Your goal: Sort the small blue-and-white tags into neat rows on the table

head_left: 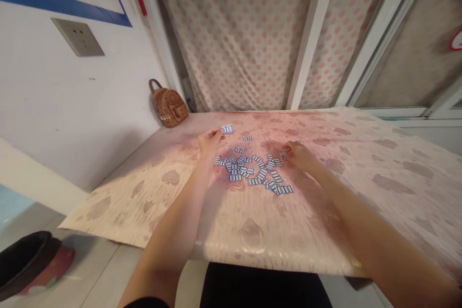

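Small white cards with blue stripes (235,177) lie scattered and partly overlapping in the middle of the table. My left hand (210,138) is closed on a few of these striped cards (227,129), held up at the far left of the scatter. On the right side, my right hand (296,155) pinches a single striped card (283,154) at its fingertips, just beside the pile. Two loose cards, one of them a striped card (247,138), lie apart from the others toward the far side. Print on the cards is too small to read.
A patterned tablecloth (173,207) covers the table. A small brown backpack (169,105) stands at the back left corner against the wall. Polka-dot curtains (245,48) hang behind the far edge. A dark-rimmed bin (46,269) sits on the floor at lower left.
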The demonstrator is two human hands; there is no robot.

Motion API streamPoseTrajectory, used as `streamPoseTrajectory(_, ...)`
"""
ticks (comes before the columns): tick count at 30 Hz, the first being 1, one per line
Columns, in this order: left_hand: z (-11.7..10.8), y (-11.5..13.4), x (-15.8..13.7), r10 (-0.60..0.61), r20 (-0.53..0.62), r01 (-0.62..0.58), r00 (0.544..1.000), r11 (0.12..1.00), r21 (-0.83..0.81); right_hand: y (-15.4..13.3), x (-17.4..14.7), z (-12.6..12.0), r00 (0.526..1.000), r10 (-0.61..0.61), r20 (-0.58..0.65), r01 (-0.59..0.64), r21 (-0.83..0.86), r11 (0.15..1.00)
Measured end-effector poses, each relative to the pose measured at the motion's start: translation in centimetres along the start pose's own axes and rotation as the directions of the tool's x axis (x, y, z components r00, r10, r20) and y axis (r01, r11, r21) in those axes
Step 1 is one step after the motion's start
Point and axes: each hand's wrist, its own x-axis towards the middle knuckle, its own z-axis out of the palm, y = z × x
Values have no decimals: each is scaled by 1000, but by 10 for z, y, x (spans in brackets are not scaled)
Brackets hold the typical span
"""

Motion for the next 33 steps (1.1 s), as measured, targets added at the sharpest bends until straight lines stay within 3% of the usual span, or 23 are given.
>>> streamPoseTrajectory(5,2,-2,-5,-7,24,8,1000,1000,-17,-4,0,-5,999,27,32,-26,-47,999)
streamPoseTrajectory(9,5,-5,-6,4,49,-2,999,999,-39,-6,-2,-8,999,38,-18,-38,-26,999)
streamPoseTrajectory(13,12,-11,-12,3,89,0,996,999,-37,-13,-3,-14,989,48,-143,-39,63,997)
streamPoseTrajectory(15,19,-18,-19,13,135,-9,991,1000,-30,-24,-5,-18,979,47,-197,-2,225,974)
streamPoseTrajectory(17,26,-25,-28,35,206,-32,978,999,-18,-39,-10,-22,980,55,-192,50,503,863)
streamPoseTrajectory(19,33,-31,-39,70,284,-70,956,997,-7,-56,-16,-24,994,40,-100,42,698,715)
streamPoseTrajectory(22,40,-33,-52,104,358,-117,928,993,14,-77,-26,-24,1000,24,1,-15,795,607)
streamPoseTrajectory(28,45,-28,-63,113,372,-138,921,990,42,-85,-32,-17,996,55,-74,11,687,727)
streamPoseTrajectory(33,47,-26,-68,48,390,-78,920,995,64,-89,-37,-13,990,47,-132,49,637,770)
